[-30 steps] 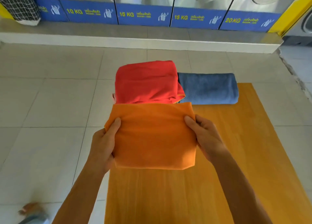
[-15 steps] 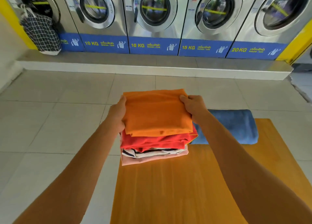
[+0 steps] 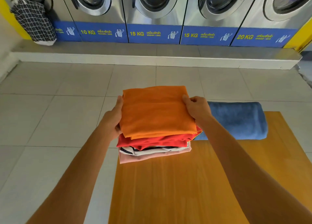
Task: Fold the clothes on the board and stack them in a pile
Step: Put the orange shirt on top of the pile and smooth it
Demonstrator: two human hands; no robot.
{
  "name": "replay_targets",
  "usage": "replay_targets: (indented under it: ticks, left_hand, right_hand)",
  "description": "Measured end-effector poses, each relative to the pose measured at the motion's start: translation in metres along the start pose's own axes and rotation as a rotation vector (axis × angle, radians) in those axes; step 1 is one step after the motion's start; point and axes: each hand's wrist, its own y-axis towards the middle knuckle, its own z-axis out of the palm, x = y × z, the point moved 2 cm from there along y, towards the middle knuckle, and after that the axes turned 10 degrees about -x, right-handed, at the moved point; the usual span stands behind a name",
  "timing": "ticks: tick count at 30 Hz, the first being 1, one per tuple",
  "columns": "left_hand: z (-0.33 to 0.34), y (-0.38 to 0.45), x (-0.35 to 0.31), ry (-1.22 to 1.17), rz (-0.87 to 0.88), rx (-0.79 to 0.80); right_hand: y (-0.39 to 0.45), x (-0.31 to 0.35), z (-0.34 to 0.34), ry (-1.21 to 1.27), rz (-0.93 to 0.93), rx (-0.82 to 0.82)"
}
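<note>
The left hand (image 3: 112,120) clasps the left edge of the folded orange garment (image 3: 157,112), fingers tucked beneath and thumb along its side, while the right hand (image 3: 196,108) pinches the far right corner, thumb on top; gripping both edges likely keeps the folds square as it sits on the pile (image 3: 154,147) of red, striped and pink pieces at the far left corner of the wooden board (image 3: 177,190). A folded blue towel (image 3: 238,120) lies just beside the pile, touching it, leaving the near board free for folding
</note>
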Motion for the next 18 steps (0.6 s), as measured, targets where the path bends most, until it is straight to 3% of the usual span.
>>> replay_targets:
  ticks: [5,7,10,13,15,18]
  left_hand:
    - [-0.034,-0.031,0.026,0.034,0.224,-0.122]
    - [-0.040,-0.044,0.039,0.024,0.334,-0.182]
    - [-0.032,-0.056,0.050,0.117,0.435,-0.122]
    - [-0.019,-0.058,0.049,0.174,0.464,-0.092]
    - [-0.018,-0.056,0.045,0.096,0.393,-0.134]
    - [-0.029,-0.054,0.044,0.002,0.342,-0.176]
  right_hand:
    - [-0.033,-0.018,-0.033,-0.022,0.009,-0.058]
    - [-0.051,-0.028,-0.039,0.007,0.063,0.001]
    - [-0.069,-0.031,-0.039,0.045,0.084,0.086]
    - [-0.072,-0.024,-0.042,0.110,0.050,0.078]
    - [-0.072,-0.023,-0.045,0.154,0.049,0.074]
    - [-0.070,-0.031,-0.044,0.023,0.018,0.038]
